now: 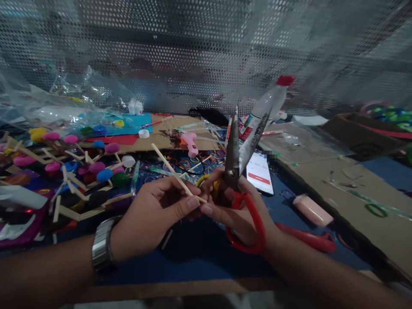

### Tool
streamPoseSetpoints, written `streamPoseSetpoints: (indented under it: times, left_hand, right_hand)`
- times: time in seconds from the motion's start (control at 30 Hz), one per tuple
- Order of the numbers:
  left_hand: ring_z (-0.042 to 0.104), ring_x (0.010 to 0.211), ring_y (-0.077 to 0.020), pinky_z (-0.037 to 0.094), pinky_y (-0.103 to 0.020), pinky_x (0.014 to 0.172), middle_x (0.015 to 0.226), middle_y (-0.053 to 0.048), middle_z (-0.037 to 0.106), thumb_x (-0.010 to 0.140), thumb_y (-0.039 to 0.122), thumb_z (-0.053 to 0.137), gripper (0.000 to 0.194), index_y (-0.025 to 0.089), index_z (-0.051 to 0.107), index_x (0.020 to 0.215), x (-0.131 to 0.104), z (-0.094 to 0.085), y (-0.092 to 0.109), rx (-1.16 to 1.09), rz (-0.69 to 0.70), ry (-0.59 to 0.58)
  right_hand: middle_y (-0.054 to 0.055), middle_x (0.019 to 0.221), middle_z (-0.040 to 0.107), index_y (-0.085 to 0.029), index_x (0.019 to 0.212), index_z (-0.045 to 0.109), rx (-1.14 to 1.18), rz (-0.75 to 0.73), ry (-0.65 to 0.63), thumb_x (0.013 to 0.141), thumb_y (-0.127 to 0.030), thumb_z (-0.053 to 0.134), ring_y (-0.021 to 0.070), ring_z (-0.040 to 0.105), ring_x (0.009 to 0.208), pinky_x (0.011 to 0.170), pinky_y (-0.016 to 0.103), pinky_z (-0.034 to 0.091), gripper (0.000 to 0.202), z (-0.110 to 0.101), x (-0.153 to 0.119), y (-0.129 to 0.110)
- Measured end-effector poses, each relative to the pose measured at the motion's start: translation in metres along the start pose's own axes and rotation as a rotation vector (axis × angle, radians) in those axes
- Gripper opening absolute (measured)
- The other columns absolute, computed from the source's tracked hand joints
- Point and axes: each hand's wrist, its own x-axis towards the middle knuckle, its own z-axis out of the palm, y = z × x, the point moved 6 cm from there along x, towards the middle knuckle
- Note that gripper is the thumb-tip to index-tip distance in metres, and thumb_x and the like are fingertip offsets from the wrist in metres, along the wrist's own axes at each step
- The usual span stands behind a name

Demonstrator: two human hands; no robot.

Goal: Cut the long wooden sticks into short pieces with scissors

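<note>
My left hand (161, 210), with a metal band at its wrist, pinches a thin wooden stick (170, 167) between thumb and fingers. The stick slants up to the left, and its lower end lies between my two hands. Scissors (236, 171) with red handles hang on my right hand (240, 210), their blades apart and pointing up. That hand's thumb and fingertips also touch the stick's lower end. Below my left hand a short cut piece of stick (167, 239) lies on the blue tabletop (193, 268). A yellow ring-shaped thing (203, 178) shows partly behind my fingers.
On the left is a pile of stick pieces with coloured round pads (104, 175). Farther back lie a pink glue gun (191, 143) on cardboard and a red-capped bottle (270, 103). A phone (260, 174), a peach-coloured block (313, 210) and a cardboard sheet (347, 180) are on the right.
</note>
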Motion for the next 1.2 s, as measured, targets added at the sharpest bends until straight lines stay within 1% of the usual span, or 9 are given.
streamPoseSetpoints:
  times: [0.1,0.23,0.43,0.57,0.77,0.87,0.97,1.07,1.2]
  left_hand:
    - [0.066,0.070,-0.0093,0.056,-0.020,0.068,0.080,0.000,0.071,0.080,0.022,0.078,0.014,0.016,0.069,0.090,0.0010,-0.0019,-0.0011,0.008,0.008,0.006]
    - [0.065,0.070,-0.0103,0.056,-0.023,0.070,0.080,0.000,0.069,0.079,0.025,0.079,0.019,0.017,0.068,0.091,0.0012,-0.0035,-0.0032,0.012,-0.012,0.017]
    - [0.062,0.067,-0.0095,0.054,-0.023,0.070,0.071,0.003,0.064,0.078,0.027,0.079,0.016,0.017,0.067,0.076,0.0018,-0.0050,-0.0057,0.004,-0.040,0.031]
    - [0.061,0.066,-0.0093,0.053,-0.023,0.068,0.072,0.002,0.065,0.079,0.025,0.078,0.015,0.017,0.067,0.074,0.0016,-0.0072,-0.0085,-0.012,-0.087,0.068]
    - [0.060,0.067,-0.0091,0.052,-0.022,0.069,0.075,0.001,0.067,0.079,0.024,0.077,0.013,0.016,0.068,0.073,0.0009,-0.0065,-0.0098,-0.026,-0.077,0.028]
    - [0.059,0.067,-0.0094,0.051,-0.023,0.069,0.074,0.000,0.066,0.079,0.024,0.076,0.013,0.016,0.068,0.073,0.0010,-0.0055,-0.0100,-0.025,-0.102,0.009]
    - [0.057,0.066,-0.0091,0.050,-0.022,0.068,0.074,0.000,0.065,0.077,0.023,0.076,0.012,0.015,0.067,0.073,0.0010,-0.0056,-0.0088,-0.036,-0.143,0.015]
    - [0.057,0.065,-0.0085,0.049,-0.022,0.067,0.073,0.000,0.063,0.076,0.023,0.077,0.014,0.014,0.066,0.073,0.0008,-0.0056,-0.0069,-0.035,-0.176,0.008]
    - [0.058,0.064,-0.0082,0.048,-0.021,0.067,0.070,0.000,0.063,0.079,0.031,0.076,0.022,0.013,0.064,0.073,0.0006,-0.0063,-0.0069,-0.008,-0.206,-0.011]
  right_hand:
    - [-0.004,0.077,0.063,-0.025,0.093,0.058,-0.029,-0.020,0.000,0.073,-0.031,0.086,0.0094,0.053,0.061,0.056,0.024,0.046,0.035,0.0003,0.0005,-0.0010]
    - [-0.005,0.075,0.063,-0.025,0.090,0.059,-0.045,-0.003,0.003,0.072,-0.029,0.087,0.0101,0.053,0.062,0.056,0.024,0.045,0.035,0.0015,0.0003,-0.0006]
    - [-0.005,0.077,0.062,-0.025,0.091,0.058,-0.033,-0.020,0.016,0.071,-0.027,0.087,0.0113,0.054,0.065,0.058,0.025,0.046,0.035,0.0014,-0.0006,-0.0004]
    - [-0.005,0.077,0.062,-0.025,0.091,0.060,-0.054,0.003,-0.001,0.072,-0.025,0.086,0.0110,0.054,0.065,0.060,0.026,0.045,0.032,0.0018,-0.0021,0.0014]
    - [-0.006,0.077,0.062,-0.026,0.092,0.061,0.009,0.049,-0.016,0.068,-0.019,0.090,0.0095,0.053,0.066,0.062,0.023,0.045,0.038,0.0030,-0.0039,0.0062]
    - [-0.006,0.078,0.061,-0.026,0.093,0.061,0.019,0.054,-0.026,0.068,-0.018,0.089,0.0093,0.054,0.067,0.062,0.023,0.045,0.039,0.0035,-0.0044,0.0069]
    - [-0.005,0.081,0.061,-0.026,0.095,0.061,0.008,0.019,-0.055,0.071,-0.017,0.086,0.0092,0.053,0.066,0.060,0.024,0.045,0.036,0.0039,-0.0050,0.0054]
    - [-0.003,0.088,0.063,-0.028,0.102,0.060,0.013,-0.052,-0.064,0.073,-0.014,0.082,0.0119,0.057,0.075,0.062,0.025,0.047,0.039,0.0026,-0.0055,0.0025]
    - [-0.001,0.097,0.066,-0.030,0.107,0.059,-0.019,-0.116,-0.058,0.075,-0.013,0.081,0.0128,0.057,0.075,0.066,0.028,0.050,0.043,0.0007,-0.0048,0.0009]
